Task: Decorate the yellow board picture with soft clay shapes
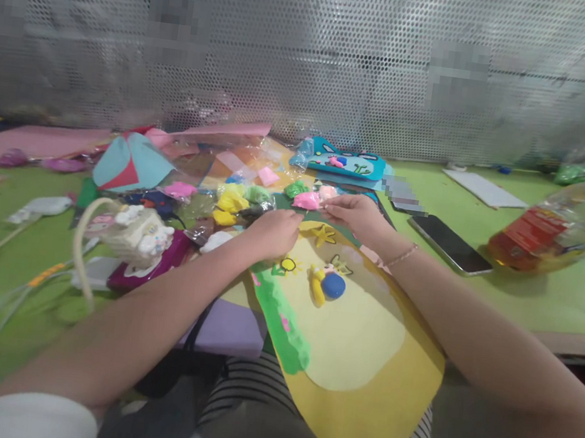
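A yellow oval foam board (364,329) lies tilted from the table edge over my lap. It carries a green clay strip (284,322), a yellow and blue clay figure (325,284), a small sun and a star. My left hand (274,234) rests closed on the board's upper left edge, beside small bags of coloured clay (232,204). My right hand (352,212) is above the board's top, fingers pinched on a pink clay piece (306,200).
A black phone (448,243) lies right of the board on the green table (530,293). A clear bag with a red label (560,233) sits at the right. A white toy bag (134,234), pink sheets (38,139) and a teal craft piece (346,161) lie left and behind. A perforated metal wall (315,49) backs the table.
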`<action>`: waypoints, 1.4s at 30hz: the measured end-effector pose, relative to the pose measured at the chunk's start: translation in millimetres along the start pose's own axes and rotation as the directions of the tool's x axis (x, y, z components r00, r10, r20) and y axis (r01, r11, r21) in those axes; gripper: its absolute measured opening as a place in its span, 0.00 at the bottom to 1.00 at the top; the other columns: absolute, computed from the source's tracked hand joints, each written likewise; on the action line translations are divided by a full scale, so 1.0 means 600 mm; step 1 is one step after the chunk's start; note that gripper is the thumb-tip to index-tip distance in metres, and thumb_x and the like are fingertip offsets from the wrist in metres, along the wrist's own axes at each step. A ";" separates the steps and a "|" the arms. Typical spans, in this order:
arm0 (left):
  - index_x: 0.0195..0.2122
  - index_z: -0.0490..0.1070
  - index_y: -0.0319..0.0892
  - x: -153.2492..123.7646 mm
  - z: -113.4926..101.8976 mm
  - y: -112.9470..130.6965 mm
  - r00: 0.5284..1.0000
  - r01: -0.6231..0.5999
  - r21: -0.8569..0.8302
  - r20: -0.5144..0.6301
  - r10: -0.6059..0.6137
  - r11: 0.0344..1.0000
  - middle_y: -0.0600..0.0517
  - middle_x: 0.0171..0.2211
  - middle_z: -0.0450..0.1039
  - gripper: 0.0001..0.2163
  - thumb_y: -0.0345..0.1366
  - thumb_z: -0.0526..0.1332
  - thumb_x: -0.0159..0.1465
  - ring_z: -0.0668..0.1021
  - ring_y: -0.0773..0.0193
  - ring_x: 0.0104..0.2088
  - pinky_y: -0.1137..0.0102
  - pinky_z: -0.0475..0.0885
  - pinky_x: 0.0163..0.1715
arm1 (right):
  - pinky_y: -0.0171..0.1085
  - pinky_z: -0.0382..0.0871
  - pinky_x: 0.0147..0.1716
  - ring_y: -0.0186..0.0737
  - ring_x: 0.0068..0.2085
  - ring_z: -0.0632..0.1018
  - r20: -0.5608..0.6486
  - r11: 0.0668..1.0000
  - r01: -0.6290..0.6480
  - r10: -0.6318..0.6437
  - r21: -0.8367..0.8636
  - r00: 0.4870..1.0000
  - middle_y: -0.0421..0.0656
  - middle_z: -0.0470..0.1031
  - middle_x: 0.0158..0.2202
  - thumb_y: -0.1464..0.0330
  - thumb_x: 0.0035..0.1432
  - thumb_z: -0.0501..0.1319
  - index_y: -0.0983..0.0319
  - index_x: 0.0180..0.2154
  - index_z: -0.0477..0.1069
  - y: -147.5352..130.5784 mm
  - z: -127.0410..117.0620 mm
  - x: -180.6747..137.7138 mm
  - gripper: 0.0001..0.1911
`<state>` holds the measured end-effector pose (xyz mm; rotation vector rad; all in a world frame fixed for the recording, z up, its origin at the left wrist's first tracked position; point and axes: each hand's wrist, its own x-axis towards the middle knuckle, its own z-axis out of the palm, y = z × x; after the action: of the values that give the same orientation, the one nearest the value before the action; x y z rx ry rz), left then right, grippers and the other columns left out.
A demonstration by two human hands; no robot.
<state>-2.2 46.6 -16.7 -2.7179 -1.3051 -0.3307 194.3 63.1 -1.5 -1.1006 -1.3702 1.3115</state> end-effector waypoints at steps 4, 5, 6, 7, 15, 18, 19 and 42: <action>0.51 0.67 0.32 0.002 0.009 0.002 1.000 0.023 -0.082 0.016 -0.022 0.996 0.38 0.47 0.73 0.17 0.31 0.50 0.63 0.74 0.53 0.49 0.61 0.67 0.51 | 0.33 0.75 0.37 0.34 0.32 0.79 0.006 1.000 0.005 -0.005 -0.002 1.000 0.42 0.78 0.28 0.73 0.46 0.69 0.63 0.26 0.76 0.001 0.003 0.001 0.03; 0.51 0.67 0.33 0.003 0.007 0.003 0.999 0.041 -0.113 0.012 -0.040 0.993 0.38 0.48 0.73 0.17 0.30 0.51 0.62 0.74 0.53 0.50 0.61 0.66 0.52 | 0.32 0.75 0.35 0.34 0.32 0.79 0.013 1.000 0.017 -0.017 -0.023 1.000 0.42 0.78 0.27 0.72 0.45 0.69 0.63 0.25 0.75 0.000 0.002 0.000 0.04; 0.51 0.67 0.34 0.003 0.005 0.004 0.998 0.066 -0.155 0.011 -0.065 0.986 0.38 0.49 0.72 0.17 0.28 0.52 0.61 0.74 0.53 0.50 0.61 0.67 0.51 | 0.32 0.75 0.32 0.33 0.30 0.78 0.019 0.998 0.032 -0.031 -0.052 0.999 0.41 0.77 0.26 0.71 0.43 0.70 0.63 0.25 0.75 0.000 0.002 0.000 0.05; 0.51 0.67 0.35 0.004 0.002 0.005 0.995 0.098 -0.209 0.016 -0.097 0.973 0.39 0.49 0.73 0.18 0.28 0.53 0.60 0.74 0.53 0.50 0.62 0.68 0.51 | 0.31 0.73 0.29 0.33 0.28 0.77 0.024 0.995 0.048 -0.046 -0.085 0.999 0.41 0.77 0.25 0.71 0.41 0.71 0.63 0.25 0.75 0.000 0.001 -0.001 0.07; 0.45 0.72 0.39 0.008 -0.008 0.010 0.962 0.259 -0.641 0.102 -0.254 0.722 0.43 0.47 0.75 0.18 0.37 0.64 0.52 0.77 0.53 0.45 0.65 0.71 0.40 | 0.30 0.63 0.23 0.28 0.23 0.69 0.060 0.978 0.107 -0.098 -0.180 0.993 0.36 0.71 0.21 0.68 0.35 0.71 0.64 0.23 0.71 0.001 -0.002 -0.002 0.12; 0.35 0.74 0.40 0.009 -0.009 0.006 0.967 0.250 -0.694 0.147 -0.207 0.676 0.49 0.35 0.77 0.11 0.38 0.62 0.53 0.77 0.60 0.33 0.70 0.69 0.30 | 0.32 0.67 0.28 0.29 0.25 0.72 0.086 0.987 0.090 -0.079 -0.132 0.993 0.38 0.74 0.23 0.69 0.36 0.71 0.64 0.25 0.74 0.000 -0.001 -0.004 0.11; 0.31 0.73 0.39 0.009 -0.010 0.005 0.964 0.261 -0.690 0.152 -0.218 0.675 0.51 0.30 0.76 0.09 0.39 0.61 0.53 0.75 0.62 0.29 0.71 0.67 0.26 | 0.33 0.69 0.30 0.30 0.28 0.74 0.091 0.992 0.080 -0.071 -0.098 0.993 0.39 0.76 0.25 0.69 0.37 0.71 0.63 0.27 0.75 -0.001 -0.001 -0.005 0.10; 0.21 0.67 0.40 0.009 -0.019 0.013 0.946 0.317 -0.609 0.148 -0.289 0.727 0.56 0.20 0.65 0.07 0.37 0.60 0.52 0.66 0.68 0.23 0.73 0.57 0.22 | 0.34 0.74 0.36 0.34 0.32 0.78 0.149 0.998 0.041 -0.033 -0.047 0.988 0.41 0.80 0.30 0.71 0.39 0.72 0.62 0.31 0.79 -0.018 -0.001 -0.017 0.12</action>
<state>5.5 43.5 -4.6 -3.0016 -1.9599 -0.8952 196.5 52.6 8.9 -1.0225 -1.5329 1.3608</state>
